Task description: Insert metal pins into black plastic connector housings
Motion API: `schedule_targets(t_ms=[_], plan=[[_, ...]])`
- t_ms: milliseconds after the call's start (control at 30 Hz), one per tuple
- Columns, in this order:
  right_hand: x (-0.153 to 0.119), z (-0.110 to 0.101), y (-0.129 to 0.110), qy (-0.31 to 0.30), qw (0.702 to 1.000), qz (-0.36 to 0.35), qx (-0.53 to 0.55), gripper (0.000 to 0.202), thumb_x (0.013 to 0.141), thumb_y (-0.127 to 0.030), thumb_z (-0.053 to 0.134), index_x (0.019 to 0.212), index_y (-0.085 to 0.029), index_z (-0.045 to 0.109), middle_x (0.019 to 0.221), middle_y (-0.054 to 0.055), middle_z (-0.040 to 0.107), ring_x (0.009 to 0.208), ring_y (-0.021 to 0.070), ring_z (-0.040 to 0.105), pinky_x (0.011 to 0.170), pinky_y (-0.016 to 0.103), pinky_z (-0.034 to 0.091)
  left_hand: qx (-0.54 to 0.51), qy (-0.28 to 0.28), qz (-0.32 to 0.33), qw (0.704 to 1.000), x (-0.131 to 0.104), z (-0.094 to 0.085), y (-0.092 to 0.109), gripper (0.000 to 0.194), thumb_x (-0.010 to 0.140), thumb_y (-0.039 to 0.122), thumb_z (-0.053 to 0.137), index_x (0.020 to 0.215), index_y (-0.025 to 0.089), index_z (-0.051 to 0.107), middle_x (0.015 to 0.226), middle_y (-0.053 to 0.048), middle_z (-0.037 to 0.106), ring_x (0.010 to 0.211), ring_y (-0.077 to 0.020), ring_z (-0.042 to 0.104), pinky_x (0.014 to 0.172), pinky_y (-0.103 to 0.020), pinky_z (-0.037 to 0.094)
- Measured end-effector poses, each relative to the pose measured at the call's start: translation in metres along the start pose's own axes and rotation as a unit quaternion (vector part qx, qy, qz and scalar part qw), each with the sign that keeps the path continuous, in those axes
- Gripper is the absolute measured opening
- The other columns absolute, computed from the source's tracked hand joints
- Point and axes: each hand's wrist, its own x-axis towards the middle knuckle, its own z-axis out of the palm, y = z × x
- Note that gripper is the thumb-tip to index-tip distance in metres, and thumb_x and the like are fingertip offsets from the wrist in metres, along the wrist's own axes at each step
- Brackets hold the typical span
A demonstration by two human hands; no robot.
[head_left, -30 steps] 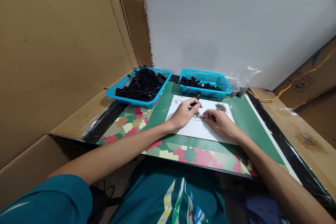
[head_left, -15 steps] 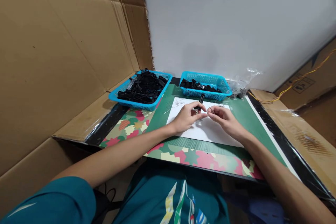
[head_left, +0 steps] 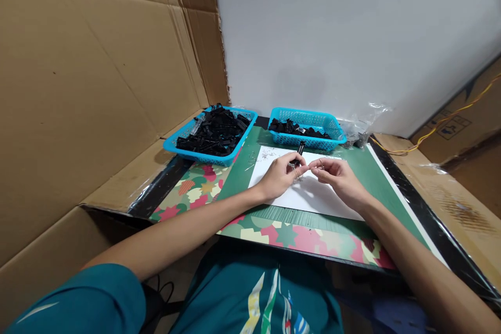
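My left hand (head_left: 278, 176) is closed over the white sheet, with its fingers around a narrow black piece (head_left: 301, 149) whose far end sticks out past them. My right hand (head_left: 335, 175) is just to the right, its thumb and forefinger pinched together. The fingertips of both hands meet above the sheet, and whatever is between the right fingertips is too small to name. Thin metal bits (head_left: 268, 154) lie scattered on the far left of the white sheet (head_left: 313, 199), and similar ones rest beside it on the green mat.
A blue basket (head_left: 213, 158) heaped with black pieces stands at the left. Another blue basket (head_left: 313, 142), also holding black pieces, is behind my hands. A clear plastic bag (head_left: 358, 130) sits at its right. Cardboard (head_left: 117, 62) walls the left side.
My left thumb and fingers have drawn closer together, and the right fingertips have come against them. The black piece stays in the left hand.
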Motion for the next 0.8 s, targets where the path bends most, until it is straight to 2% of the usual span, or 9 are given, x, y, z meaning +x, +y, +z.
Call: schedule_targets(t_ms=[200, 400, 633, 800], plan=[[-0.0002, 0.0021, 0.0025, 0.046, 0.995, -0.055, -0.068, 0.032, 0.086, -0.049, 0.079, 0.089, -0.017, 0.080, 0.073, 0.003, 0.064, 0.064, 0.0143, 0.047, 0.060, 0.030, 0.034, 0.026, -0.009, 0.003, 1.000, -0.0002, -0.0006, 0.0012, 0.031, 0.101, 0.047, 0.061, 0.095, 0.017, 0.064, 0.086, -0.001, 0.060, 0.075, -0.0146, 0.051, 0.068, -0.026, 0.039], [-0.0012, 0.0044, -0.0008, 0.095, 0.977, -0.100, -0.164, 0.028, 0.090, -0.045, 0.074, 0.088, -0.017, 0.078, 0.059, -0.005, 0.040, 0.056, 0.0119, 0.031, 0.054, 0.029, 0.024, 0.042, -0.017, 0.003, 0.999, -0.0001, -0.0006, 0.0045, 0.024, 0.101, 0.039, 0.061, 0.093, 0.017, 0.064, 0.085, 0.000, 0.059, 0.077, -0.0151, 0.052, 0.070, -0.028, 0.039], [-0.0010, 0.0020, 0.0013, 0.054, 0.991, -0.062, -0.105, 0.033, 0.092, -0.050, 0.072, 0.089, -0.018, 0.074, 0.066, -0.003, 0.045, 0.060, 0.0125, 0.038, 0.056, 0.029, 0.027, 0.013, -0.028, -0.004, 0.999, -0.0004, -0.0002, 0.0026, 0.025, 0.102, 0.041, 0.060, 0.096, 0.017, 0.063, 0.085, 0.000, 0.059, 0.076, -0.0145, 0.052, 0.070, -0.027, 0.040], [-0.0027, 0.0045, 0.0016, 0.070, 0.989, -0.082, -0.097, 0.032, 0.094, -0.049, 0.071, 0.090, -0.018, 0.070, 0.066, -0.004, 0.044, 0.059, 0.0121, 0.036, 0.054, 0.029, 0.025, 0.001, -0.040, -0.004, 0.999, -0.0004, -0.0020, 0.0020, 0.027, 0.103, 0.044, 0.058, 0.098, 0.017, 0.062, 0.087, 0.000, 0.058, 0.078, -0.0138, 0.051, 0.071, -0.026, 0.040]])
